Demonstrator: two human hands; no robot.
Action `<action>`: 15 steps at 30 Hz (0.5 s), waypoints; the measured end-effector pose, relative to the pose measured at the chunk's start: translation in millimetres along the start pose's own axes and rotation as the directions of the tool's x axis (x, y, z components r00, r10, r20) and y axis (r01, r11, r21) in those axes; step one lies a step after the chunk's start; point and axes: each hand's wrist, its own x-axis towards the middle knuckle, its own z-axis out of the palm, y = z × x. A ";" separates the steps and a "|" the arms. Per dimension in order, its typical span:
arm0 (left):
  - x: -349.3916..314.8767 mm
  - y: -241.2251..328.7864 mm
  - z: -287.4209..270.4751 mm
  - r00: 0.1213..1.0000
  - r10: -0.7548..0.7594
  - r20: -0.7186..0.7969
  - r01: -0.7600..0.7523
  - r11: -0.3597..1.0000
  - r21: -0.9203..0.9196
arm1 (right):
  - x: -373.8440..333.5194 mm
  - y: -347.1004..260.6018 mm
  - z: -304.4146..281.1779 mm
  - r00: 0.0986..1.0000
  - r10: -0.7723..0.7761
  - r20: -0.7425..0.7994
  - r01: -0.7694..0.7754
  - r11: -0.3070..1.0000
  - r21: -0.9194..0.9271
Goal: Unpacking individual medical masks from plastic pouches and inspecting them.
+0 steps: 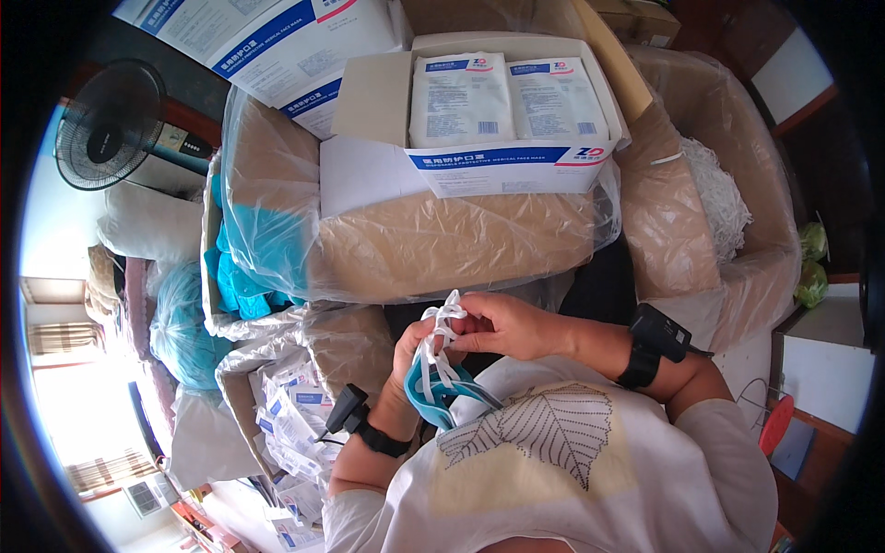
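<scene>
Close in front of my chest, a folded teal face mask [431, 392] hangs below my fingers. Whether it is one mask or a few together I cannot tell. My left hand [411, 350] is closed around its upper end, fingers partly hidden. White straps [444, 324] stand up in loops between the two hands. My right hand [509, 324] comes in from the right, thumb and fingers pinching the straps. Beyond my hands, an open white box [502, 175] holds two white printed packets [461, 103] side by side, resting on a carton lined with clear plastic [452, 235].
Teal masks [251, 267] fill a carton at left. Below it, another carton holds many white packets [297, 415]. At right, a plastic-lined carton [668, 207] contains a heap of white straps [714, 198]. More printed boxes [300, 55] and a black fan [109, 124] stand at far left.
</scene>
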 end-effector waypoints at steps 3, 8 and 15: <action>3.0 3.3 -8.1 0.999 -0.038 -0.029 0.038 0.999 0.002 | -1.5 0.1 -0.2 0.999 -0.029 -0.012 0.030 0.999 0.014; -3.2 19.7 2.7 0.994 0.036 0.100 -0.077 0.894 0.442 | -2.5 -2.2 -9.7 0.916 0.349 0.200 -0.402 0.815 0.417; -4.9 32.5 11.8 0.970 0.099 0.220 -0.235 0.603 0.762 | -1.4 1.8 -3.8 0.911 0.311 0.273 -0.392 0.858 0.332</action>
